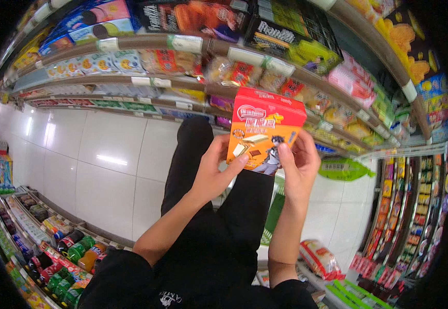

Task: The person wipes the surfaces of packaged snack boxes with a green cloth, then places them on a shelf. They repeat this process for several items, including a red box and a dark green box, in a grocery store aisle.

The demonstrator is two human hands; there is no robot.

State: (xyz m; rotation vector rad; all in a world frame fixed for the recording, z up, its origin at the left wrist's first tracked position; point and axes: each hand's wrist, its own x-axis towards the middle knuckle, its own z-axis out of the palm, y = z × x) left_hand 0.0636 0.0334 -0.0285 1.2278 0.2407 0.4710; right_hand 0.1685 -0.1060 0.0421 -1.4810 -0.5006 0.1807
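Note:
Both my hands hold a red and orange Nestlé wafer box [264, 129] up in front of the shelves, its printed front turned towards me. My left hand [220, 166] grips the lower left side, with the thumb on the front. At the right side is my right hand [299, 162], its thumb pressed on the front beside a printed cartoon figure. The fingers behind the box are partly hidden. Behind the box's top edge runs a shelf with clear-wrapped snacks [243, 73] bearing red labels.
Shelves of boxed biscuits [274, 34] curve across the front. Drink bottles [81, 249] stand on a rack at lower left. A green package [345, 170] and a red and white bag [320, 258] lie at right, near another snack rack [390, 201].

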